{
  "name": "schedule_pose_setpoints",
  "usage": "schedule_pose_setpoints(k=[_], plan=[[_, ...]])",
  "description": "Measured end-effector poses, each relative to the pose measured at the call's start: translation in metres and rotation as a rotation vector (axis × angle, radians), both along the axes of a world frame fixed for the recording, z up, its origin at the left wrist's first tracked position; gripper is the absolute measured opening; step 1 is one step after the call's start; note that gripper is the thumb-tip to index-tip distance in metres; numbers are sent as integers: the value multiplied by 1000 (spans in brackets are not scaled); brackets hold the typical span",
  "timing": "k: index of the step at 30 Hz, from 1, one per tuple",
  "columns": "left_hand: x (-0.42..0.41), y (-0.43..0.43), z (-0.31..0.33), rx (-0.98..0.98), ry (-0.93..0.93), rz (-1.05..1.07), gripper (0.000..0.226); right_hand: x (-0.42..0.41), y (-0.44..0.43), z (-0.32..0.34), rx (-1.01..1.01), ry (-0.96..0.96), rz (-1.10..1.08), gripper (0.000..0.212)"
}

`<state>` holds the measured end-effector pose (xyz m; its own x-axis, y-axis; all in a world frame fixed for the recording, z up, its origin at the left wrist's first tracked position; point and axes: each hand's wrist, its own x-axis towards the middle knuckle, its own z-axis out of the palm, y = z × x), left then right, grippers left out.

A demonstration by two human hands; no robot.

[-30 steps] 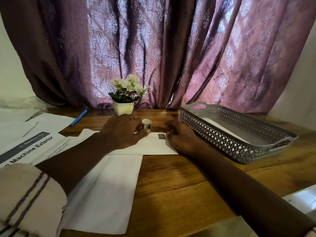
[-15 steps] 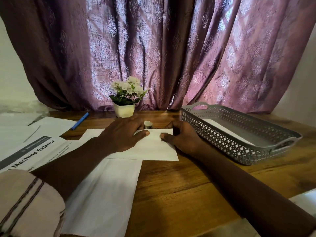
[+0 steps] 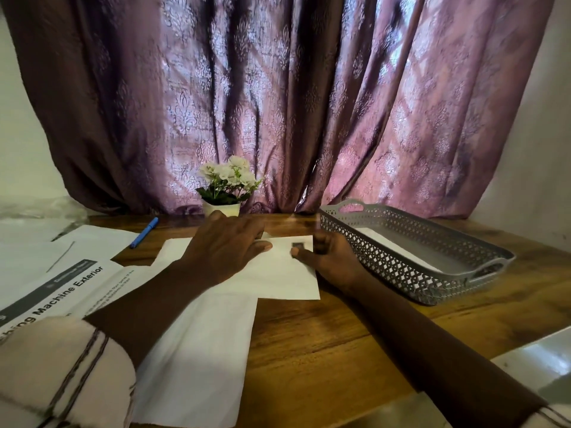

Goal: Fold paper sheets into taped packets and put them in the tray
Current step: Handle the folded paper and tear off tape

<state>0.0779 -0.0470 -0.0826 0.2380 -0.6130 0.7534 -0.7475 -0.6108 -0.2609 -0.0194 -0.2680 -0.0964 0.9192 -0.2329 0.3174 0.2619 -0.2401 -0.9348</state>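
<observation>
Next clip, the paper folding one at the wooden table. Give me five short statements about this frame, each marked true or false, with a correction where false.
1. The left hand lies flat on the folded paper. True.
2. The grey tray stands to the left of the folded paper. False: it stands to the right of it, beside the right hand.
3. The tray holds nothing. False: a white sheet already lies inside it.
4. A blue pen lies on the table near the printed papers. True.
5. The flower pot stands inside the tray. False: it stands on the table by the curtain, behind the left hand.
</observation>
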Motion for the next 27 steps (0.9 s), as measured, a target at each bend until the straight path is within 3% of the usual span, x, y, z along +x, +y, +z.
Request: schedule_pose_setpoints(k=[4,8,12,17,20,23,27], plan=[[-27,-8,14,-106,-106,-109,43,-17,6,3,146,-170,-243,17],[-51,-23,10,6,-179,-334,51,-49,-3,12,-148,-382,-617,20],[-50,-34,2,171,-244,-356,56,-95,-21,55,-342,-519,-923,17],[-46,-43,-5,250,-274,-346,50,-122,-71,110,-323,-302,-1154,25],[-46,-44,-3,309,-233,-326,50,-129,-87,120,-318,-142,-1167,31],[-38,-43,-5,358,-145,-281,52,-129,-101,117,-579,53,-1089,44],[-34,-46,-8,350,-89,-322,42,-119,-113,100,-1007,355,-1027,23]])
